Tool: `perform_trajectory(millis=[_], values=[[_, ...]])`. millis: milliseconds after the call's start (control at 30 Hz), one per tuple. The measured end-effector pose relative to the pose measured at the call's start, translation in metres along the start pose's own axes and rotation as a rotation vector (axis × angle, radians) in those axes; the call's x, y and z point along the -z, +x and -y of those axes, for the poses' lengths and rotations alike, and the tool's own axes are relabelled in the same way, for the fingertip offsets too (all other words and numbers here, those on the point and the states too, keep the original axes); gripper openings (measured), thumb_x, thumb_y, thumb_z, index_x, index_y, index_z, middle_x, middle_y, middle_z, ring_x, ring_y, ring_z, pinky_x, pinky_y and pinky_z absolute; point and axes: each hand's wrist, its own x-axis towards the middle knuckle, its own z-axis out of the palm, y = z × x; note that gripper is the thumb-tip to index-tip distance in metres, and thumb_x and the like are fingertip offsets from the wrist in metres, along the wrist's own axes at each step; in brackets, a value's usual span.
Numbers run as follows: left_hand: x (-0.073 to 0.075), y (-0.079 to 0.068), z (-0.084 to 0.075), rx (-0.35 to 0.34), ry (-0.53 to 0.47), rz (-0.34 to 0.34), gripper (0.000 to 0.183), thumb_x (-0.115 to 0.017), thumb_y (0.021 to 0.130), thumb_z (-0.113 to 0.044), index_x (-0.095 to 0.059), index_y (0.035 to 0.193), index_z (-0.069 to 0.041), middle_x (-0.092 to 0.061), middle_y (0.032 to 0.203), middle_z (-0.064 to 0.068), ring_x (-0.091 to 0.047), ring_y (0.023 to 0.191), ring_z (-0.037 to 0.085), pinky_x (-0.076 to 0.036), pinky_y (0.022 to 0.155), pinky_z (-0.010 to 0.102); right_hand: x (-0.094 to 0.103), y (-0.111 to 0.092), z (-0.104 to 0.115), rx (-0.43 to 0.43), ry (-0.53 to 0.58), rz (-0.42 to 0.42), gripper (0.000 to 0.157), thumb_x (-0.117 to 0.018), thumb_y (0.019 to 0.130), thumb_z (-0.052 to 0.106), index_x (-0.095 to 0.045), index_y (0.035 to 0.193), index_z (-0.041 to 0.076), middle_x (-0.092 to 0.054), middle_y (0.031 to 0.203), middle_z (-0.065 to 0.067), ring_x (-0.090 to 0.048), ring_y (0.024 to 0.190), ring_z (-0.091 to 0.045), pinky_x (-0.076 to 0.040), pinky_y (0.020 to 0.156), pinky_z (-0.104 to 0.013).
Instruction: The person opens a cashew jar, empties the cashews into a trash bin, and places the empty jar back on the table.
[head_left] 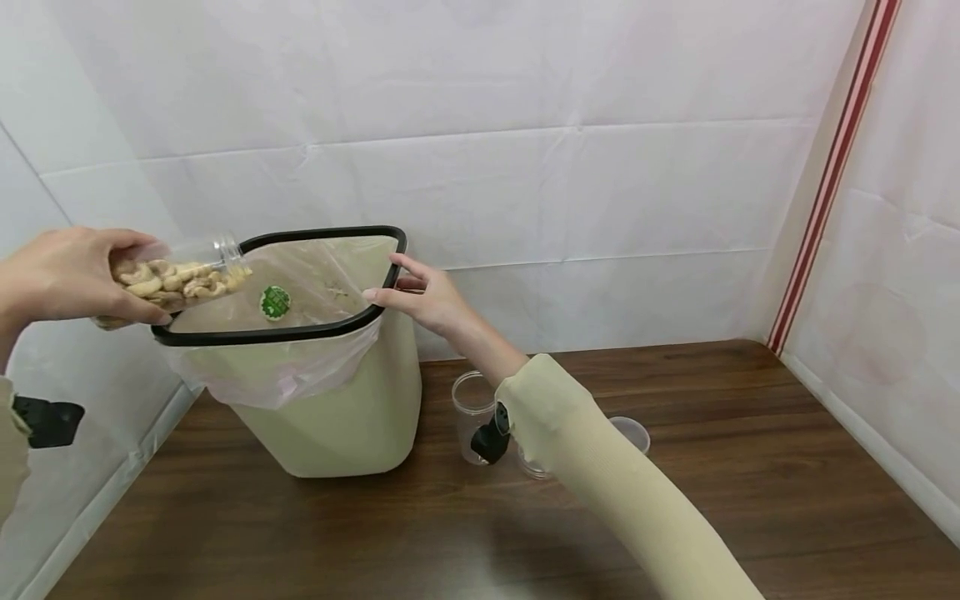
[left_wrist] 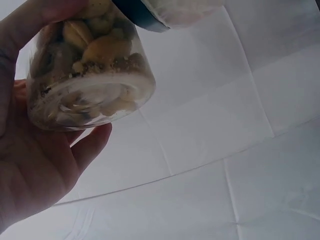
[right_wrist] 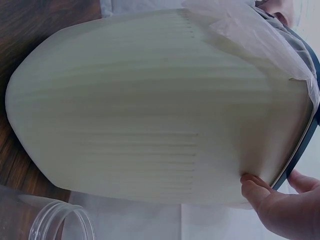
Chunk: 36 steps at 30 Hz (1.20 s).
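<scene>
In the head view my left hand [head_left: 71,279] grips a clear plastic jar [head_left: 183,279] of cashews, tipped on its side with its mouth toward the inside of a bin. The left wrist view shows the base of the jar [left_wrist: 92,97] with fingers around it. My right hand [head_left: 435,300] holds the black rim [head_left: 300,333] of the pale green bin [head_left: 345,425] at its right side. A pinkish plastic liner [head_left: 300,375] folds over that rim. Inside the bin lies a round green patterned piece [head_left: 275,302].
An uncovered clear jar [head_left: 472,396] stands right of the bin on the dark wooden table [head_left: 360,533]. Another clear container [head_left: 534,468] is partly hidden by my right arm, with a round translucent piece [head_left: 632,432] beyond it. White sheeting [head_left: 487,200] hangs behind.
</scene>
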Motion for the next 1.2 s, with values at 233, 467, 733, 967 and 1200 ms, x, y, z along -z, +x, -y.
perform_trajectory(millis=[233, 467, 733, 967, 1200], values=[[0.0010, 0.0020, 0.0017, -0.004, 0.023, 0.025, 0.084, -0.083, 0.059, -0.034, -0.045, 0.118, 0.013, -0.055, 0.095, 0.031, -0.051, 0.073, 0.033, -0.040, 0.056, 0.040, 0.0012, -0.0020, 0.0016, -0.003, -0.006, -0.005, 0.066, -0.068, 0.080, 0.025, -0.039, 0.139, 0.022, -0.047, 0.132, -0.012, -0.043, 0.121, -0.020, -0.038, 0.097, -0.037], [0.0019, 0.0022, 0.0042, 0.002, 0.034, 0.061, 0.085, -0.082, 0.060, -0.033, -0.043, 0.119, 0.014, -0.054, 0.097, 0.032, -0.052, 0.076, 0.035, -0.040, 0.061, 0.046, 0.0016, -0.0033, 0.0031, 0.001, -0.017, -0.013, 0.067, -0.069, 0.079, 0.026, -0.039, 0.139, 0.021, -0.046, 0.131, -0.011, -0.043, 0.121, -0.020, -0.039, 0.096, -0.036], [0.0058, 0.0041, 0.0056, -0.006, 0.060, 0.066, 0.086, -0.083, 0.059, -0.034, -0.043, 0.119, 0.014, -0.054, 0.097, 0.032, -0.051, 0.075, 0.034, -0.040, 0.060, 0.044, 0.0016, -0.0038, 0.0027, 0.011, -0.010, -0.021, 0.066, -0.069, 0.079, 0.025, -0.040, 0.138, 0.020, -0.048, 0.130, -0.012, -0.044, 0.120, -0.020, -0.039, 0.095, -0.035], [0.0076, 0.0046, 0.0070, 0.003, 0.058, 0.065, 0.087, -0.082, 0.060, -0.036, -0.043, 0.118, 0.014, -0.054, 0.096, 0.032, -0.052, 0.075, 0.035, -0.041, 0.059, 0.045, 0.0005, -0.0019, 0.0010, 0.016, -0.019, -0.025, 0.067, -0.069, 0.078, 0.025, -0.040, 0.138, 0.020, -0.047, 0.131, -0.012, -0.043, 0.121, -0.021, -0.039, 0.095, -0.035], [0.0097, 0.0052, 0.0060, 0.010, 0.051, 0.085, 0.087, -0.082, 0.061, -0.036, -0.042, 0.119, 0.015, -0.054, 0.095, 0.031, -0.051, 0.074, 0.033, -0.040, 0.056, 0.041, -0.0012, -0.0006, -0.0008, 0.008, -0.004, -0.036, 0.067, -0.070, 0.078, 0.024, -0.040, 0.138, 0.020, -0.047, 0.131, -0.012, -0.043, 0.121, -0.021, -0.039, 0.095, -0.036]])
